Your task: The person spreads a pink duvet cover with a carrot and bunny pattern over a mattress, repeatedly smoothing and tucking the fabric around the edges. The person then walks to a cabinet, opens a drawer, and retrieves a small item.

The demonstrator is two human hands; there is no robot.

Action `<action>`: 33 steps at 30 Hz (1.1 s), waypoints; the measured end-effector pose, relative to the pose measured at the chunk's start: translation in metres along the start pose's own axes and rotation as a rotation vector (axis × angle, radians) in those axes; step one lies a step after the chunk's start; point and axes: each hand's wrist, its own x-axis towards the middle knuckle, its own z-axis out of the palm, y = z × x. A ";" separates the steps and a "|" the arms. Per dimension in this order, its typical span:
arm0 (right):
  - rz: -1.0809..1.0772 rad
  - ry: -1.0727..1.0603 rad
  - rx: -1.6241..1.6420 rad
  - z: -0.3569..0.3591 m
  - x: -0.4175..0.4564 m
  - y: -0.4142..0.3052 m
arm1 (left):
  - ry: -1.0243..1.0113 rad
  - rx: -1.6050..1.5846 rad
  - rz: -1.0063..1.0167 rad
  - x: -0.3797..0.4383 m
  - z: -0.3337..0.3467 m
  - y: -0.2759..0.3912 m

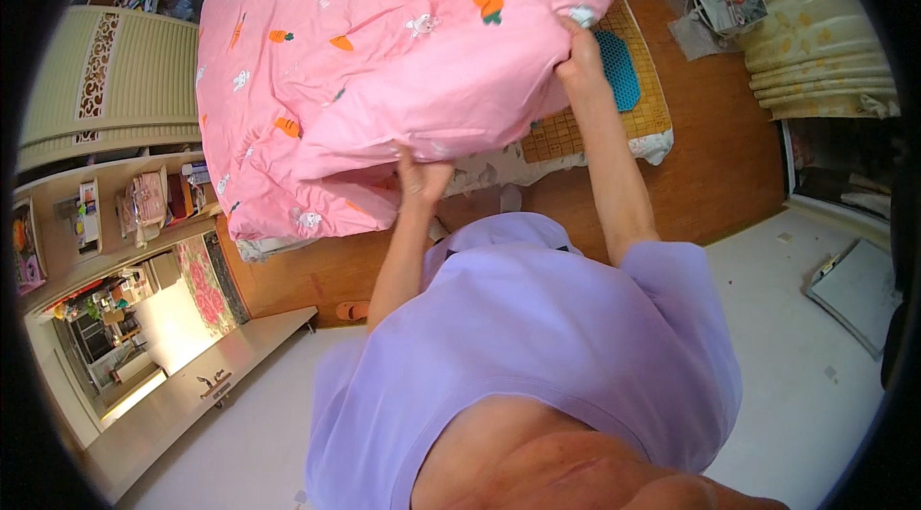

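A pink duvet (374, 71) printed with carrots and white rabbits covers most of the bed. My left hand (424, 179) grips its near edge at the middle, thumb on top. Farther right, my right hand (581, 56) is closed on the duvet's right edge, holding it raised off the bed. Under the lifted part show a tan tile-patterned mat (651, 96) and a blue textured pad (616, 71). The fingers of both hands are partly hidden by the cloth.
Wooden floor (719, 150) surrounds the bed. Shelves (108, 215) and a louvred cabinet (137, 78) line the left side, near an open door (209, 373). A yellow curtain (813, 35) and a container of small items (732, 4) are at right. An orange slipper (352, 310) lies near the bed.
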 end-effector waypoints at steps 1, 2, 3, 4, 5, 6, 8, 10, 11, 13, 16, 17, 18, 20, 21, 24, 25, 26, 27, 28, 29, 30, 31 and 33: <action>0.012 0.015 -0.009 -0.004 -0.005 0.006 | 0.068 0.060 0.000 0.008 0.000 -0.019; 0.027 0.031 -0.021 -0.011 -0.010 0.012 | 0.074 0.117 -0.046 0.015 0.002 -0.023; 0.042 0.058 -0.036 -0.021 -0.015 0.017 | 0.086 0.169 -0.101 0.018 0.007 -0.028; -0.003 0.072 -0.083 -0.025 -0.015 0.014 | 0.093 0.224 -0.151 0.018 0.011 -0.031; 0.002 0.035 -0.101 -0.028 -0.015 0.012 | 0.054 0.186 -0.211 0.011 0.012 -0.034; 0.005 -0.006 -0.117 -0.032 -0.014 0.009 | 0.012 0.150 -0.269 0.002 0.012 -0.035; -0.016 -0.062 -0.185 -0.045 -0.009 -0.002 | -0.084 0.157 -0.290 -0.018 0.034 -0.047; 0.069 -0.175 -0.080 -0.060 0.002 -0.003 | -0.004 0.299 -0.245 -0.029 0.081 -0.064; 0.111 -0.235 -0.028 -0.070 0.007 0.000 | 0.034 0.371 -0.218 -0.032 0.091 -0.066; -0.026 -0.194 -0.142 -0.097 0.003 0.008 | 0.009 0.036 -0.335 -0.034 0.098 -0.056; -0.062 0.093 -0.442 -0.176 -0.020 0.055 | -0.160 -0.314 -0.528 -0.045 0.122 -0.029; 0.181 0.088 -0.372 -0.200 -0.019 0.073 | -0.190 -0.310 -0.492 -0.047 0.124 -0.029; 0.332 -0.050 -0.172 -0.188 -0.040 0.098 | -0.221 -0.299 -0.433 -0.050 0.122 -0.027; 0.435 -0.179 0.035 -0.172 -0.082 0.130 | -0.213 -0.280 -0.412 -0.052 0.124 -0.027; 0.402 -0.196 0.041 -0.163 -0.093 0.133 | -0.173 -0.284 -0.416 -0.051 0.122 -0.026; 0.303 -0.278 0.042 -0.125 -0.106 0.109 | -0.069 -0.241 -0.393 -0.044 0.122 -0.019; 0.297 -0.338 0.202 -0.115 -0.108 0.084 | -0.034 -0.199 -0.389 -0.044 0.128 -0.017; 0.335 -0.282 -0.011 -0.130 -0.095 0.062 | 0.000 -0.157 -0.384 -0.044 0.133 -0.019; 0.371 -0.225 -0.221 -0.150 -0.074 0.031 | 0.050 -0.076 -0.348 -0.043 0.135 -0.024; 0.276 -0.145 -0.298 -0.136 -0.077 -0.009 | 0.108 0.005 -0.290 -0.043 0.131 -0.028; 0.083 -0.076 -0.315 -0.103 -0.097 -0.056 | 0.170 0.082 -0.233 -0.045 0.124 -0.033; -0.096 -0.078 -0.310 -0.081 -0.117 -0.097 | 0.193 0.202 -0.195 -0.049 0.119 -0.044; -0.262 -0.112 -0.303 -0.067 -0.138 -0.131 | 0.230 0.258 -0.236 -0.052 0.116 -0.063; -0.449 -0.313 -0.358 -0.086 -0.153 -0.165 | 0.317 0.389 -0.310 -0.063 0.110 -0.103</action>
